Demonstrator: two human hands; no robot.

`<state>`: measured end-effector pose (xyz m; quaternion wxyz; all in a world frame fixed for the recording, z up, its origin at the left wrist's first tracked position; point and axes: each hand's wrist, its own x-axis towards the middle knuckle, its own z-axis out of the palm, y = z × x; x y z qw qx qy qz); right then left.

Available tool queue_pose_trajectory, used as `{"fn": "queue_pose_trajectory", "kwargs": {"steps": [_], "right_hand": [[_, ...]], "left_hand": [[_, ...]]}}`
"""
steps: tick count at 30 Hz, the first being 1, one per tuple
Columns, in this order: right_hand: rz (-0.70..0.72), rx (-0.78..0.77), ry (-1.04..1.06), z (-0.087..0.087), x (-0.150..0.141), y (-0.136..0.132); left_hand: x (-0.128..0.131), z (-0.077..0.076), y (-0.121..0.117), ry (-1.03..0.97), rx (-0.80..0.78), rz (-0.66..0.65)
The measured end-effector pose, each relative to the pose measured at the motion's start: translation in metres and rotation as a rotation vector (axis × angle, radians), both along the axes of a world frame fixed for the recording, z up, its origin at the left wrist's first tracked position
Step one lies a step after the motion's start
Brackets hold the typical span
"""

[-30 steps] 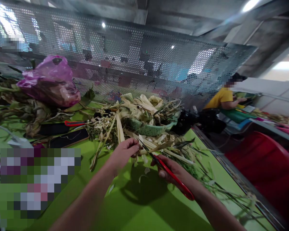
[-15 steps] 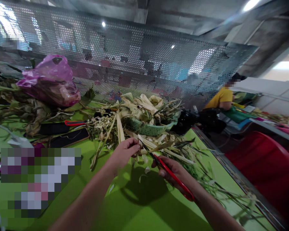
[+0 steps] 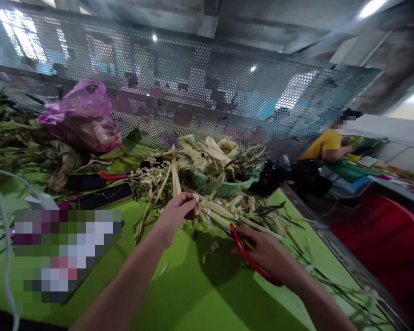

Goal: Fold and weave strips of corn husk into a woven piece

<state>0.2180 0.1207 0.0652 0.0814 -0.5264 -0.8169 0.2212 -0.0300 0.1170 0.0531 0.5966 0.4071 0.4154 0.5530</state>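
Note:
My left hand (image 3: 177, 214) is closed in a pinch on a small pale piece of dried plant, which looks like husk (image 3: 197, 199), just in front of the heap. In my right hand (image 3: 267, 250) is a pair of red-handled scissors (image 3: 250, 262), their dark blades pointing up and left toward the husks, apart from my left hand. Behind both hands, a pale green plastic basket (image 3: 224, 188) overflows with dry, cream-coloured husks (image 3: 212, 151). Loose strips and trimmings (image 3: 227, 211) lie around its base.
Left on the green table (image 3: 179, 285) are a purple plastic bag (image 3: 83, 119), a dark phone (image 3: 105, 196), other red-handled scissors (image 3: 113, 175) and a white cable (image 3: 5, 257). A perforated metal screen (image 3: 179, 82) stands behind. At right are a red chair (image 3: 376, 239) and a person in yellow (image 3: 326, 145).
The scissors have drawn back right and down, away from my left hand, which stays pinched. The whole view has shifted slightly, so the scene sits further right.

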Motion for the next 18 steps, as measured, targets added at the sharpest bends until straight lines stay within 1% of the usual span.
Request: {"fn": "queue_pose_trajectory", "kwargs": {"steps": [3,4,6,8,9,11,12,14,16,18], "right_hand": [[0.162,-0.036,-0.048,0.010,0.006,-0.003],[0.185,-0.021,-0.049,0.015,0.006,-0.004],[0.152,0.073,-0.012,0.025,0.003,-0.004],[0.081,0.231,0.089,0.034,-0.006,-0.003],[0.075,0.300,0.150,0.038,-0.013,-0.002],[0.144,0.396,0.241,0.043,-0.028,0.003],[0.187,0.427,0.265,0.045,-0.036,0.006],[0.282,0.438,0.263,0.044,-0.050,0.013],[0.317,0.490,0.212,0.041,-0.061,0.021],[0.316,0.532,0.158,0.037,-0.068,0.027]], "left_hand": [[-0.003,0.001,0.000,-0.062,-0.008,0.018],[-0.003,0.001,0.000,-0.064,-0.003,0.022],[-0.003,0.000,0.001,-0.037,0.008,0.013],[-0.003,0.000,0.001,0.018,0.025,-0.017],[-0.002,0.000,0.001,0.045,0.037,-0.033],[-0.001,0.000,0.002,0.086,0.060,-0.062],[-0.001,0.000,0.002,0.097,0.069,-0.071],[0.000,-0.001,0.003,0.103,0.082,-0.077],[0.001,-0.003,0.004,0.092,0.093,-0.073],[0.000,-0.006,0.007,0.077,0.100,-0.054]]}}
